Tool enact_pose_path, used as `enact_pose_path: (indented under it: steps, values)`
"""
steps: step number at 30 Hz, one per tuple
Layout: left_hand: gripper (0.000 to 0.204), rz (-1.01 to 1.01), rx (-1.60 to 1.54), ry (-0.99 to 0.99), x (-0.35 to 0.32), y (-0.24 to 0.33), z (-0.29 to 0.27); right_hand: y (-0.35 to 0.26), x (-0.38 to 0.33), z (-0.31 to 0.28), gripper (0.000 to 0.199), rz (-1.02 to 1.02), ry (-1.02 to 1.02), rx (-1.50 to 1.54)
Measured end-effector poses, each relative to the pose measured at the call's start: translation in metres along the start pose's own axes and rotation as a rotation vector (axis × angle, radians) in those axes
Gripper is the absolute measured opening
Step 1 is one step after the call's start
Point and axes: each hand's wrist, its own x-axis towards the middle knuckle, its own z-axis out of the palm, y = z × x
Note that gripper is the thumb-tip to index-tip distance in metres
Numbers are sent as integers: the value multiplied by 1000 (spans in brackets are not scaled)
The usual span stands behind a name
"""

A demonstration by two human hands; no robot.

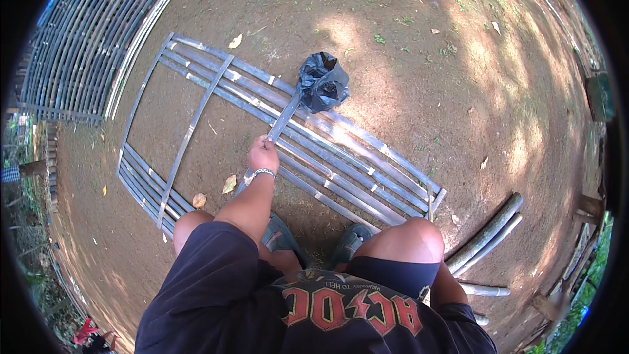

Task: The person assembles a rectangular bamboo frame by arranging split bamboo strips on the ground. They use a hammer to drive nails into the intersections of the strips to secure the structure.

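My left hand [263, 155] reaches forward over a frame of split bamboo slats [190, 132] on the ground. Its fingers are closed at a short bamboo cross slat [284, 120], which lies across the long strips. Whether something small is also between the fingertips cannot be made out. At the far end of that slat a crumpled black plastic bag [321, 85] sits on the frame, its mouth partly open. My right forearm [451, 286] runs down beside my right knee, and the right hand is out of sight.
A large panel of dark bamboo strips [85, 39] stands at the far left. Bamboo poles [488, 233] lie on the soil by my right knee. My sandalled feet [283, 236] rest at the frame's near edge. Dry leaves [229, 184] are scattered about.
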Motion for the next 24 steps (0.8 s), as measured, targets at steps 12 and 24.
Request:
enact_pose_path:
  steps: [12,24]
  values:
    - [22,474,296,-596,90,172,64,-40,-49,49,34,112,-44,351]
    - [40,971,1042,-811,170,53,225,-2,-229,144,31,630,273,480]
